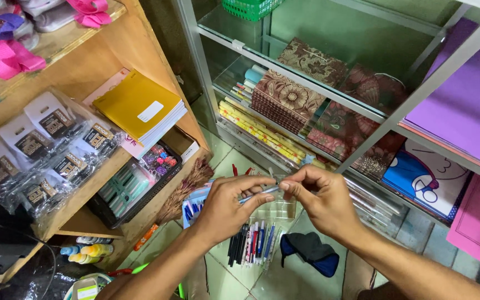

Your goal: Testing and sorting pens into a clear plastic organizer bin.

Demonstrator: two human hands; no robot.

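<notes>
Both hands' fingers [278, 188] on pen [259, 193], crosswise, slightly tilted.

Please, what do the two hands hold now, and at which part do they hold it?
Both hold one thin pen. The left hand grips its lower barrel; the right hand pinches its upper end between thumb and fingertips.
</notes>
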